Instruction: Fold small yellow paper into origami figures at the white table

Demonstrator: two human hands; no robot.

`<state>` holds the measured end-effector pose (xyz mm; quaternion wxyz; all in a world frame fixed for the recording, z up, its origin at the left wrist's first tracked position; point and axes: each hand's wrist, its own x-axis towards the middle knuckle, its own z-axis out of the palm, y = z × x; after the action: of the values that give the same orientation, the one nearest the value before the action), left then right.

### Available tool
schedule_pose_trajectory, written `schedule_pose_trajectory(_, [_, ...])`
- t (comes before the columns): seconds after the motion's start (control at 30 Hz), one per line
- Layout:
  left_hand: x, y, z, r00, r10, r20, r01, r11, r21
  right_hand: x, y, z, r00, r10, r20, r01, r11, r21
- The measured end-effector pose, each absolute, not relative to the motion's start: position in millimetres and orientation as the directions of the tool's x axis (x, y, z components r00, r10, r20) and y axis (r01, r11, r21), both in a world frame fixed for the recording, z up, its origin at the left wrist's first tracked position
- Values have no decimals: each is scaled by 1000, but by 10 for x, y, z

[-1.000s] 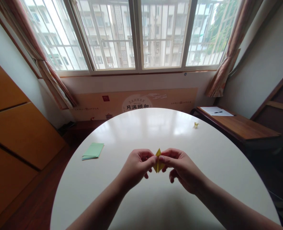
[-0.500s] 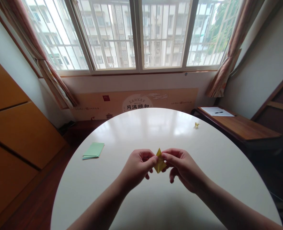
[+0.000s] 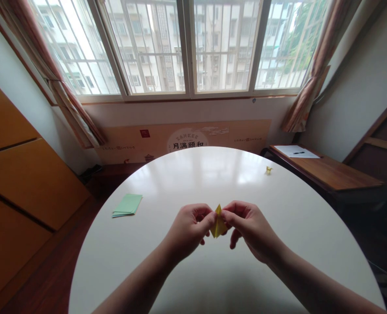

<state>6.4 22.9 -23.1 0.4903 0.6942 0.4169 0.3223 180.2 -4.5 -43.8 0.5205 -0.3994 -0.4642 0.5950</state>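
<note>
A small folded yellow paper piece [image 3: 218, 224] is held above the round white table [image 3: 213, 270], near its middle. My left hand [image 3: 188, 229] pinches the piece's left side between thumb and fingers. My right hand [image 3: 250, 226] pinches its right side the same way. The paper's pointed top sticks up between my fingertips; its lower part is partly hidden by my fingers.
A stack of green paper sheets [image 3: 127, 205] lies at the table's left. A tiny folded yellow paper figure [image 3: 268, 170] sits at the far right. A wooden side desk [image 3: 330, 172] with a sheet and pen stands to the right. Windows and curtains are behind.
The yellow piece has turned slightly between my fingertips and shows a broader face. Both hands stay in almost the same place.
</note>
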Motion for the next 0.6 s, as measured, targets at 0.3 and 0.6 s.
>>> schedule_pose_trajectory(0.3, [64, 231, -198, 449, 894, 13, 272, -150, 950, 1803, -32, -416, -202, 979, -16, -215, -60, -975])
schedule_pose_trajectory(0.6, [119, 212, -235, 529, 838, -133, 277, -22, 961, 1791, -46, -448, -63, 996, 68, -161, 57, -985])
